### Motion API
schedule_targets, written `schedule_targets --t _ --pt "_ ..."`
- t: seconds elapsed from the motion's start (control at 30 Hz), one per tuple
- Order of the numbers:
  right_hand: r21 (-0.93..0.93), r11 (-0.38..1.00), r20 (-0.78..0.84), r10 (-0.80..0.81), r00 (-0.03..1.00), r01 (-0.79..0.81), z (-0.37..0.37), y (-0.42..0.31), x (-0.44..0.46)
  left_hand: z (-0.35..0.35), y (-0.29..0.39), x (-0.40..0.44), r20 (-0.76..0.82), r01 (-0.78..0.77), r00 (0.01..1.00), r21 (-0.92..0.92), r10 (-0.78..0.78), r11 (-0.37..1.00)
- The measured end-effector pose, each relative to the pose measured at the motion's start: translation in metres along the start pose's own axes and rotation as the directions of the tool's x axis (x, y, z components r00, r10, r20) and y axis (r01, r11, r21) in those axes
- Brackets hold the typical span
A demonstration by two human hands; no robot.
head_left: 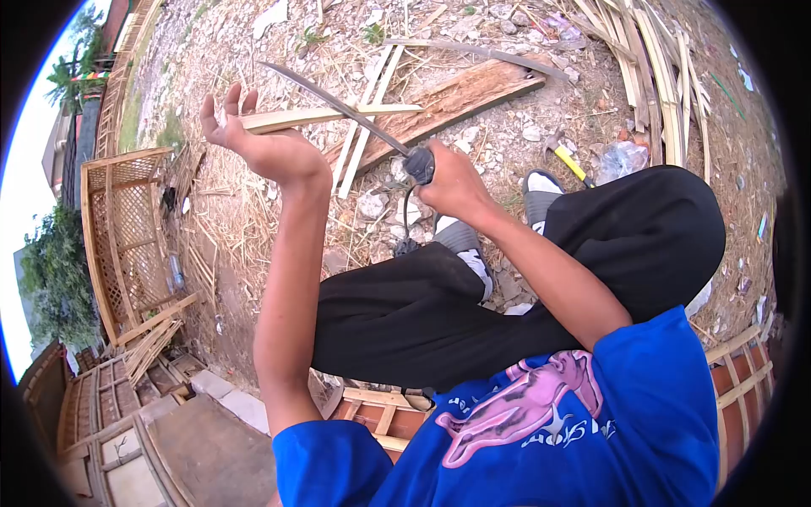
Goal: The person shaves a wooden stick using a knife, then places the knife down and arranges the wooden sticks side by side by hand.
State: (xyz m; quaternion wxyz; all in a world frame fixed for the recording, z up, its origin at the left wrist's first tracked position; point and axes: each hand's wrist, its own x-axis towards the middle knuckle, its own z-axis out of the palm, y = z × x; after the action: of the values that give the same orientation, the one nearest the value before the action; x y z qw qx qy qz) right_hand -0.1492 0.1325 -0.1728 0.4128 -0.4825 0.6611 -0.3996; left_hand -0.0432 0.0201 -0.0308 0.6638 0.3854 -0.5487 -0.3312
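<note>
My right hand is closed round the black-wrapped handle of a long, slightly curved machete. Its blade points up and left, crossing a pale split bamboo strip. That strip's thick end lies in my left hand, palm up, held at the thumb side with the other fingers raised and partly spread. Exactly how the thumb grips is hidden. Whether the blade touches the strip, I cannot tell. A dark cord loop hangs below the handle.
A weathered plank lies on stony ground beyond the blade, with narrow strips across it. A yellow-handled hammer and a plastic bag are near my knee. Long strips are piled upper right; a lattice frame stands left.
</note>
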Motion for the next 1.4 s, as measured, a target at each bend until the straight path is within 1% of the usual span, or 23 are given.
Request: schedule_targets --t 0.03,0.07,0.1,0.13,0.2,0.27,0.3,0.33,0.37,0.43,0.5,0.6,0.7,0.73,0.8,0.87,0.97,1.0,1.1,1.13,1.23,1.27,1.4 --pt "0.014 0.99 0.005 0.141 0.99 -0.141 0.002 0.024 0.006 -0.009 -0.001 0.005 0.004 0.053 0.999 0.086 -0.054 0.995" --pt "0.034 0.981 0.029 0.191 0.981 -0.192 -0.004 0.036 0.007 -0.014 -0.004 0.007 0.036 -0.008 0.999 0.107 0.004 0.994" --pt "0.005 0.975 0.017 0.222 0.975 -0.222 0.0 0.055 0.011 -0.017 -0.005 0.009 0.069 -0.07 0.996 0.124 0.062 0.99" --pt "-0.029 0.966 0.007 0.256 0.967 -0.255 0.003 0.058 0.012 -0.015 -0.002 0.007 0.084 -0.051 0.996 0.093 0.043 0.994" --pt "-0.03 0.962 0.007 0.273 0.962 -0.273 -0.001 0.054 0.01 -0.004 0.002 0.0 0.106 -0.009 0.994 0.021 0.007 1.0" --pt "-0.031 0.956 0.013 0.294 0.956 -0.293 -0.003 0.05 0.01 -0.002 -0.004 0.006 0.108 -0.027 0.994 -0.014 0.028 1.0" --pt "-0.011 0.962 0.013 0.274 0.962 -0.274 -0.001 0.05 0.012 -0.001 -0.007 0.009 0.113 -0.037 0.993 -0.032 0.04 0.999" --pt "0.011 0.967 0.011 0.255 0.967 -0.255 0.001 0.049 0.012 -0.002 -0.006 0.01 0.087 0.01 0.996 -0.027 -0.008 1.0" --pt "0.035 0.97 0.01 0.24 0.971 -0.24 0.003 0.049 0.011 -0.004 -0.007 0.011 0.088 0.012 0.996 -0.032 -0.009 0.999" --pt "0.082 0.987 0.013 0.139 0.99 -0.139 0.002 0.036 0.009 -0.008 -0.01 0.013 0.09 0.013 0.996 -0.044 -0.009 0.999" --pt "0.109 0.993 0.045 0.036 0.998 -0.041 -0.001 0.011 0.005 -0.012 -0.01 0.012 0.068 0.003 0.998 0.006 -0.003 1.0" --pt "0.233 0.971 0.085 -0.074 0.994 0.052 0.003 -0.007 0.002 -0.012 -0.004 0.01 0.021 0.021 1.0 0.008 -0.022 1.0" --pt "0.184 0.983 0.026 0.008 1.0 -0.012 0.025 0.041 0.004 -0.017 -0.008 0.009 0.044 0.04 0.998 -0.067 -0.037 0.997" --pt "0.085 0.985 -0.027 0.152 0.988 -0.15 0.03 0.066 0.006 -0.017 -0.008 0.01 0.013 0.053 0.999 -0.078 -0.052 0.996" --pt "-0.033 0.913 0.014 0.407 0.913 -0.407 0.028 0.132 0.014 -0.021 -0.008 0.01 0.067 0.08 0.995 -0.094 -0.074 0.992" --pt "-0.193 0.88 0.003 0.444 0.896 -0.435 0.008 0.166 0.008 -0.019 -0.006 0.008 0.094 0.098 0.992 -0.12 -0.087 0.988" --pt "-0.191 0.853 -0.002 0.494 0.869 -0.486 0.014 0.162 0.003 -0.02 -0.009 0.01 0.19 0.07 0.981 -0.155 -0.04 0.985" --pt "-0.154 0.876 -0.01 0.46 0.888 -0.456 0.018 0.159 0.002 -0.02 -0.009 0.013 0.179 0.079 0.983 -0.173 -0.047 0.982" --pt "-0.164 0.856 0.01 0.499 0.867 -0.49 0.021 0.145 0.0 -0.028 -0.015 0.026 0.18 0.099 0.982 -0.218 -0.06 0.971" --pt "-0.123 0.864 0.014 0.494 0.869 -0.489 0.02 0.135 -0.002 -0.02 -0.009 0.025 0.093 0.103 0.992 -0.244 -0.083 0.964" --pt "0.093 0.874 0.047 0.475 0.879 -0.477 0.029 0.124 0.001 -0.043 -0.017 0.045 0.295 0.207 0.952 -0.443 -0.076 0.872" --pt "0.184 0.882 0.081 0.426 0.901 -0.434 0.03 0.119 0.002 -0.046 -0.023 0.045 0.225 0.168 0.971 -0.39 -0.083 0.905" --pt "0.308 0.917 0.073 0.242 0.968 -0.252 0.036 0.074 0.013 -0.045 -0.027 0.047 0.265 0.157 0.962 -0.357 -0.061 0.921"
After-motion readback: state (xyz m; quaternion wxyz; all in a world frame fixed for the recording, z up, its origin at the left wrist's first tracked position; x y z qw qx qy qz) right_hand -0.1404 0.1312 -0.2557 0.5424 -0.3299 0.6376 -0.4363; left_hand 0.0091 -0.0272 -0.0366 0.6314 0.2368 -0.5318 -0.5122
